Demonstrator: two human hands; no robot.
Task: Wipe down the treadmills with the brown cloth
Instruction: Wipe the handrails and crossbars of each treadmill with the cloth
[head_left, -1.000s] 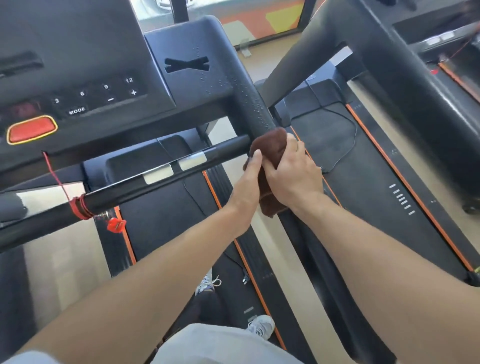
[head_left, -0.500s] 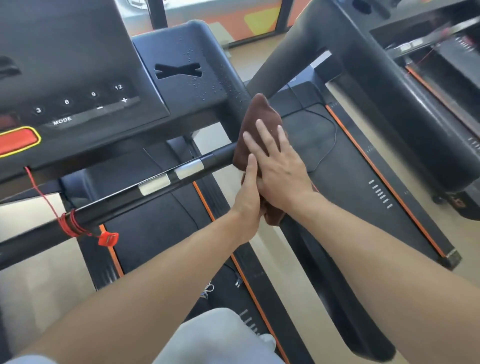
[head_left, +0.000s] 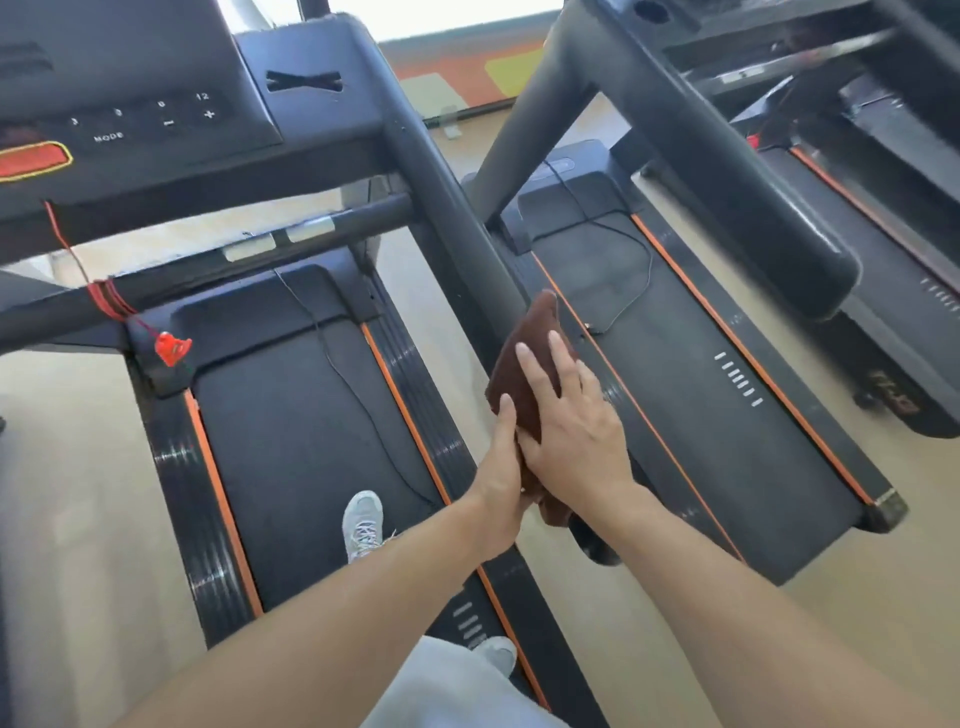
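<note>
The brown cloth (head_left: 530, 343) is draped over the lower part of the black right handrail (head_left: 457, 223) of the treadmill I stand on. My right hand (head_left: 576, 431) lies flat on top of the cloth with fingers straight and spread, pressing it on the rail. My left hand (head_left: 498, 478) holds the cloth's left side, thumb up along it; its fingers are hidden beneath the cloth and rail. The console (head_left: 156, 119) with its buttons is at the upper left, and the belt (head_left: 301, 441) runs below it.
A crossbar (head_left: 311, 228) spans below the console, with a red safety clip (head_left: 174, 349) hanging from a cord. A second treadmill (head_left: 701, 415) stands close on the right, its thick handrail (head_left: 753, 208) overhanging. My shoe (head_left: 363, 525) is on the belt.
Both hands and the cloth have slid down the handrail toward me, from the joint near the crossbar to the rail's lower part. The right hand's fingers stay straight.
</note>
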